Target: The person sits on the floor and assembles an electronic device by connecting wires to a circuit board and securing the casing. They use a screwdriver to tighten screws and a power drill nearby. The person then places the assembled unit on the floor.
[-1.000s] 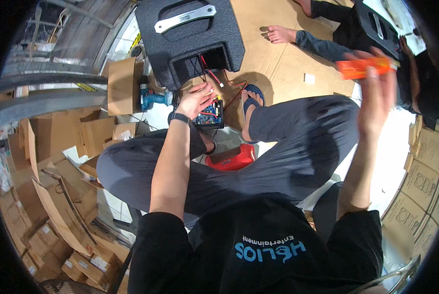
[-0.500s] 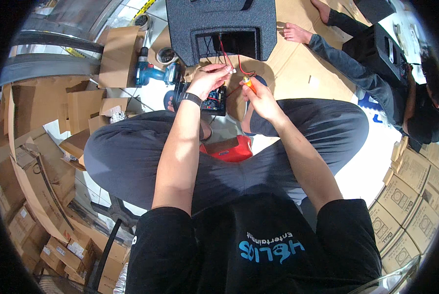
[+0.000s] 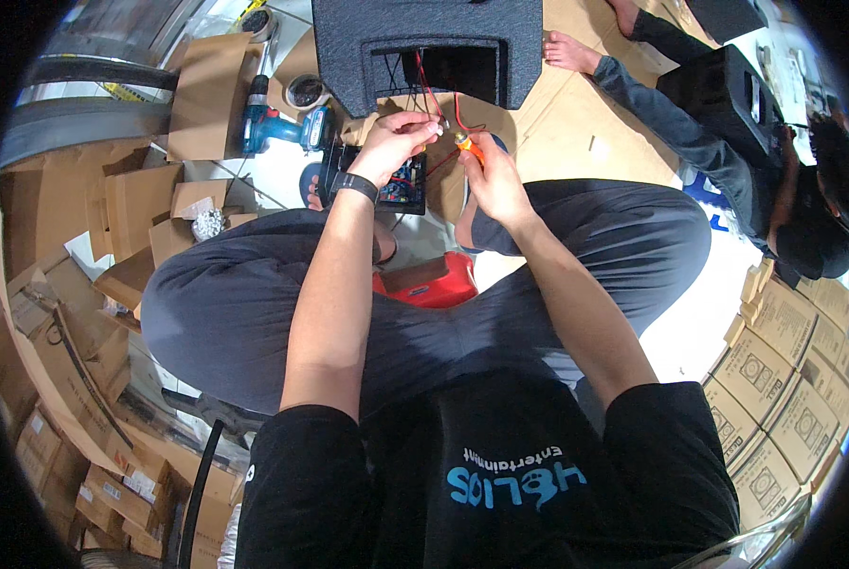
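Note:
My left hand (image 3: pixel 398 144) pinches a small white connector (image 3: pixel 438 130) on the end of red wires (image 3: pixel 428 83). The wires run out of the rectangular opening of a black textured speaker cabinet (image 3: pixel 348 57). Close to the connector, my right hand (image 3: pixel 496 180) grips an orange-handled tool (image 3: pixel 469 146) with its yellowish tip angled up-left; its exact kind is unclear. A second red wire loops beside that tip. Below my left hand, a black module with a circuit board (image 3: pixel 407 185) lies partly hidden by my wrist.
A teal cordless drill (image 3: pixel 287 129) and a round container (image 3: pixel 306 91) stand left of the cabinet. A red object (image 3: pixel 434 283) lies between my legs. Cardboard boxes (image 3: pixel 206 95) crowd the left, stacked cartons (image 3: pixel 775 379) the lower right. Another person (image 3: pixel 699 156) sits at right beside a black cabinet.
The tool's tip has shifted slightly left and down, staying by the connector. Both hands keep their grips. The whole view has shifted a little.

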`<state>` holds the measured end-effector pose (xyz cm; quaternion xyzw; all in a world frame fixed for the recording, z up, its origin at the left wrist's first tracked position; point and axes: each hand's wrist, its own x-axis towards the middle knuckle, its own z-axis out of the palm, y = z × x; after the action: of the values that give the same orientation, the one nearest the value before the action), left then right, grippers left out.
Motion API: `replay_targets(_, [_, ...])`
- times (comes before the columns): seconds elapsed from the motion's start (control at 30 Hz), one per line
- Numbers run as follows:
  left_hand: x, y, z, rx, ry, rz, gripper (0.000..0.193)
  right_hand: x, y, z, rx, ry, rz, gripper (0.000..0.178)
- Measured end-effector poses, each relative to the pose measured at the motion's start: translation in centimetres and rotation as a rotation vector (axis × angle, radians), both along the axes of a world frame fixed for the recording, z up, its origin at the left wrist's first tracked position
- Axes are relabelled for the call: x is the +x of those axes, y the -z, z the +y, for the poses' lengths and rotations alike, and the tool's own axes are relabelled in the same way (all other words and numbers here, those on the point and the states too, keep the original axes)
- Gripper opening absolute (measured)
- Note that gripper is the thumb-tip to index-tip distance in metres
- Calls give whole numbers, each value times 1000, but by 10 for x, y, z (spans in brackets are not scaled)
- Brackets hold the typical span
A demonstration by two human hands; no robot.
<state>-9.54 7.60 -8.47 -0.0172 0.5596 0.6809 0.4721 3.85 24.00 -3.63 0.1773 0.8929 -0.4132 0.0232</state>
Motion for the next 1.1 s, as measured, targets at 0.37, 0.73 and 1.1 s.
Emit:
replay_targets(0.37, [-4, -4, -3, 29, 52, 114, 29, -6, -9, -8, 248, -6, 62, 24])
replay_targets(0.73, [-3, -9, -2, 16, 31, 400, 21, -11, -15, -13, 525, -33, 47, 27])
replay_targets(1.1, [-4, -7, -6, -32, 51, 458, 25, -13, -15, -15, 554, -41, 66, 32])
